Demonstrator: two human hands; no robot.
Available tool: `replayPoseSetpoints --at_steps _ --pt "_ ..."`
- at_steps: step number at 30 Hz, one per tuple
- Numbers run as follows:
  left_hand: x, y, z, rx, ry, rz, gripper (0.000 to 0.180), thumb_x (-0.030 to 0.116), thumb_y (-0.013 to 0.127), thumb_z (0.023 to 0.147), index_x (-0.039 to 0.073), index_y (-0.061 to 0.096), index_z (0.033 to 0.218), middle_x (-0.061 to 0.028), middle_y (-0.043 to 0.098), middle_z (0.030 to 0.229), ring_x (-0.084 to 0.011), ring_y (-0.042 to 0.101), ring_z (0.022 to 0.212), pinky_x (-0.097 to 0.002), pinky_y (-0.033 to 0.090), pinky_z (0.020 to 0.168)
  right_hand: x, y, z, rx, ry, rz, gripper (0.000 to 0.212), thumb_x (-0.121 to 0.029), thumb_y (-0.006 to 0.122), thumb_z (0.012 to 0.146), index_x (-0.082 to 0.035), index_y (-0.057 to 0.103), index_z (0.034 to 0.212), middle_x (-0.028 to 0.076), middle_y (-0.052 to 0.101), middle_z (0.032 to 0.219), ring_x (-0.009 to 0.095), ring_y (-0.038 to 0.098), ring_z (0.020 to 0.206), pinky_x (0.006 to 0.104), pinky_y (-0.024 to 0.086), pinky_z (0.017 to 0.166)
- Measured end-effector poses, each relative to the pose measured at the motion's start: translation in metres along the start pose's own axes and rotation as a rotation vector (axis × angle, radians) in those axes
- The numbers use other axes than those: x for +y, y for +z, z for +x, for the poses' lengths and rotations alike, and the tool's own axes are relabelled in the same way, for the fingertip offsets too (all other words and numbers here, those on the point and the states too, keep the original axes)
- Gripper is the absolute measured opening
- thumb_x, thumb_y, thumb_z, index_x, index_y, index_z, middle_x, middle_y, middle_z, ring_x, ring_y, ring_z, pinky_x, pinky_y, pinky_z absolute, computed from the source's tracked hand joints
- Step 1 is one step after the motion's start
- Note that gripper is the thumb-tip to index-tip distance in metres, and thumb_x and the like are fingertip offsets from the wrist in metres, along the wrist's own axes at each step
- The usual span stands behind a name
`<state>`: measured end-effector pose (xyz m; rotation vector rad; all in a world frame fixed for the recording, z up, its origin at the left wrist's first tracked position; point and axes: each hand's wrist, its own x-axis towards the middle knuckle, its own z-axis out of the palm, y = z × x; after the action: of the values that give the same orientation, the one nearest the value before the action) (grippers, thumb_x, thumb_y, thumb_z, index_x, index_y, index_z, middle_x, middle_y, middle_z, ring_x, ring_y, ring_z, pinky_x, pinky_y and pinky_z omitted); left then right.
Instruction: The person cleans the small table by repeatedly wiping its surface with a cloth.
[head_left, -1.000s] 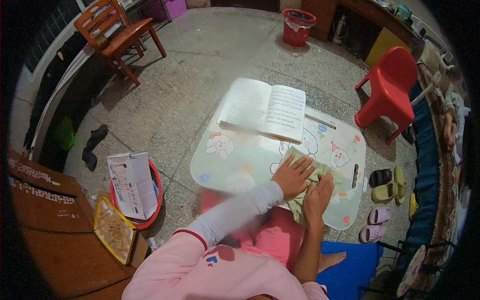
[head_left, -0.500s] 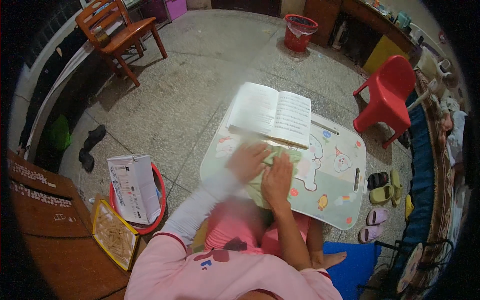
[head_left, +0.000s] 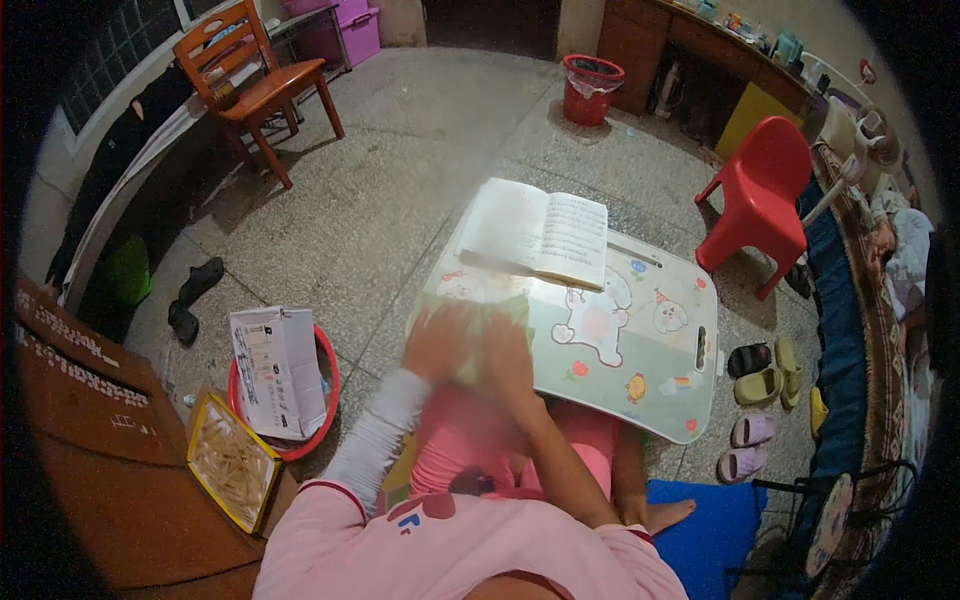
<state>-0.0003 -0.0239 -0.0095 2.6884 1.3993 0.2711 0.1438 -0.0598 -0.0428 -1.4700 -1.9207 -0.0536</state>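
A pale green cloth [head_left: 489, 304] lies, blurred, over the near left part of a low folding table [head_left: 665, 350] with cartoon animals on its top. My left hand [head_left: 437, 342], below a white sleeve, rests on the cloth's left side. Beside it my right hand [head_left: 508, 355] presses on the same cloth, its forearm bare. Both hands point away from me, and motion smears their fingers, so their grip cannot be made out. Just beyond the hands an open book [head_left: 537, 230] with printed pages lies at the table's far left part.
A red plastic chair [head_left: 760, 195] stands right of the table, with slippers [head_left: 752, 430] below it. At left, a white box [head_left: 275, 370] sits in a red basin [head_left: 328, 400], near a yellow-edged tray [head_left: 232, 460]. A wooden chair [head_left: 255, 85] and a red bin [head_left: 592, 95] stand farther off.
Both hands and the green cloth have moved left and slightly nearer to me across the table. The cartoon at the table's middle is now uncovered. The whole view has shifted a little.
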Motion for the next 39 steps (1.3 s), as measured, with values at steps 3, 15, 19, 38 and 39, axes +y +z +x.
replayPoseSetpoints --at_steps 3,15,19,38,39 --pt "0.007 0.017 -0.015 0.107 0.043 0.044 0.048 0.034 0.043 0.086 0.012 0.038 0.129 -0.0078 0.032 0.138 -0.0260 0.028 0.127 -0.0473 0.016 0.104 -0.004 -0.008 -0.008 -0.060 0.061 -0.003 0.048 -0.013 0.054 0.077 0.003 0.039 0.120 0.021 0.042 0.120 0.037 0.043 0.105 0.0436 0.033 0.092" --pt "0.088 0.056 0.000 0.048 0.166 -0.023 0.051 0.035 0.046 0.082 0.009 0.041 0.126 -0.0107 0.037 0.133 -0.0241 0.028 0.126 -0.0480 0.020 0.102 0.029 -0.079 -0.076 -0.051 0.306 -0.025 0.032 -0.010 0.050 0.079 0.002 0.044 0.109 0.021 0.039 0.127 0.036 0.037 0.117 0.0469 0.025 0.101" --pt "0.127 0.070 0.021 0.052 0.322 -0.121 0.055 0.039 0.044 0.084 0.011 0.036 0.131 -0.0094 0.034 0.136 -0.0272 0.028 0.127 -0.0493 0.022 0.101 0.048 -0.105 -0.097 0.012 0.372 -0.089 0.027 -0.007 0.050 0.079 0.002 0.043 0.103 0.021 0.040 0.126 0.038 0.037 0.116 0.0481 0.025 0.101" --pt "0.228 0.086 0.108 0.036 0.517 -0.252 0.051 0.036 0.039 0.086 0.008 0.038 0.129 -0.0121 0.033 0.136 -0.0259 0.026 0.128 -0.0465 0.012 0.106 0.148 -0.140 -0.105 0.090 0.774 -0.284 0.030 -0.002 0.046 0.081 0.003 0.045 0.110 0.018 0.034 0.132 0.032 0.030 0.124 0.0464 0.020 0.103" --pt "0.227 0.086 0.110 0.038 0.517 -0.225 0.051 0.036 0.038 0.086 0.008 0.038 0.129 -0.0118 0.033 0.136 -0.0257 0.025 0.128 -0.0463 0.011 0.106 0.150 -0.138 -0.102 0.088 0.774 -0.289 0.030 -0.002 0.046 0.081 0.003 0.045 0.110 0.018 0.034 0.132 0.032 0.030 0.124 0.0464 0.020 0.103"
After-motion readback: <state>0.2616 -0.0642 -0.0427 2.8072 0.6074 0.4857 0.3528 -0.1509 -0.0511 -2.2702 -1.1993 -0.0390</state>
